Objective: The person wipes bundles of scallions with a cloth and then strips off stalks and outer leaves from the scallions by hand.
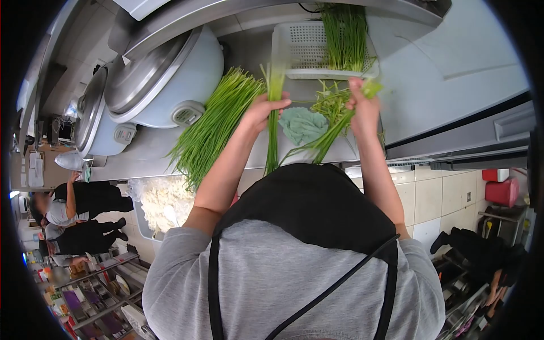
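Note:
My left hand [265,111] is closed around a slim bunch of chives [272,141], its pale ends pointing away from me and blurred. My right hand [362,106] grips another bunch of chives [331,137], whose green tips slant down towards my apron. Left of my left hand lies a large pile of chives [218,116] on the steel counter. A crumpled green cloth [304,124] sits between my hands. Loose trimmed bits of chives [330,97] are scattered beside my right hand.
Beyond my hands, a white perforated basket [297,50] holds a bunch of chives [344,37] at its right. Two large lidded cookers [164,85] stand at the left. Below the counter is a tub of pale food [161,201]. Other people [85,207] stand farther off.

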Motion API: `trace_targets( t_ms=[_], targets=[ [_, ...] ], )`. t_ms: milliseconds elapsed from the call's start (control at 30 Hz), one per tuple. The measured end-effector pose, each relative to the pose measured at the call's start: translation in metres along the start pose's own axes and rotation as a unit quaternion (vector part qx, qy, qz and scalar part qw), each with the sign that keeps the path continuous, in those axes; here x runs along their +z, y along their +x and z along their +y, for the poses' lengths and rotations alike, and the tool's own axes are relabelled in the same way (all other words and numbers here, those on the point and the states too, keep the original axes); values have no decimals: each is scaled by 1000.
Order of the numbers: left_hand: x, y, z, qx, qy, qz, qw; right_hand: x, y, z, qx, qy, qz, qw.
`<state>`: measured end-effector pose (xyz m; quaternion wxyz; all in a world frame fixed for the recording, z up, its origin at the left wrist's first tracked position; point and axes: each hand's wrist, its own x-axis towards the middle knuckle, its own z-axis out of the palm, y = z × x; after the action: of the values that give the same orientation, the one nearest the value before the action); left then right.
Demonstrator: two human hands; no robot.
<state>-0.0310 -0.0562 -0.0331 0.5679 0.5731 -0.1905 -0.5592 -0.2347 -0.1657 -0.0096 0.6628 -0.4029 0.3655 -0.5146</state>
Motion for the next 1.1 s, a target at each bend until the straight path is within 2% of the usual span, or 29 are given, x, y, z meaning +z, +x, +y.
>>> trace_targets(
  t_ms=[33,100,133,200,267,333,433,567,633,667,733,767,833,933,967,1033,1100],
  targets=[
    [8,-3,1,28,28,-27,999,9,-5,1,25,-76,-67,994],
    [30,-18,10,70,93,-46,992,29,-17,11,78,-142,-131,978],
    [34,-17,9,70,94,-47,992,35,-20,18,78,-141,-131,978],
    [38,-18,8,59,90,-107,988,43,-24,28,-1,-188,-199,962],
    [37,-23,12,58,87,-112,988,42,-23,25,19,-167,-188,968],
    [33,-29,16,14,18,-101,995,36,-20,20,101,-113,-176,973],
    [29,-29,16,18,10,-78,997,31,-15,27,122,-50,-192,973],
    [27,-26,12,42,40,-71,996,30,-13,32,116,-35,-206,971],
    [28,-25,9,88,82,-69,990,30,-12,32,117,-63,-206,969],
    [27,-24,8,88,81,-69,990,31,-13,31,118,-64,-206,969],
    [25,-22,8,47,58,-61,995,37,-14,25,78,1,-117,990],
    [24,-22,9,47,58,-61,995,38,-13,22,78,1,-117,990],
    [21,-22,11,24,57,-45,997,39,-10,17,58,122,-30,990],
    [14,-16,8,15,67,-40,997,34,-12,7,38,131,-57,989],
    [14,-16,8,14,67,-40,997,33,-12,9,38,131,-57,989],
    [20,-20,10,5,77,-31,997,33,-14,15,51,-71,-125,988],
    [25,-21,7,16,75,-53,996,35,-16,27,78,-106,-157,979]
  ],
)
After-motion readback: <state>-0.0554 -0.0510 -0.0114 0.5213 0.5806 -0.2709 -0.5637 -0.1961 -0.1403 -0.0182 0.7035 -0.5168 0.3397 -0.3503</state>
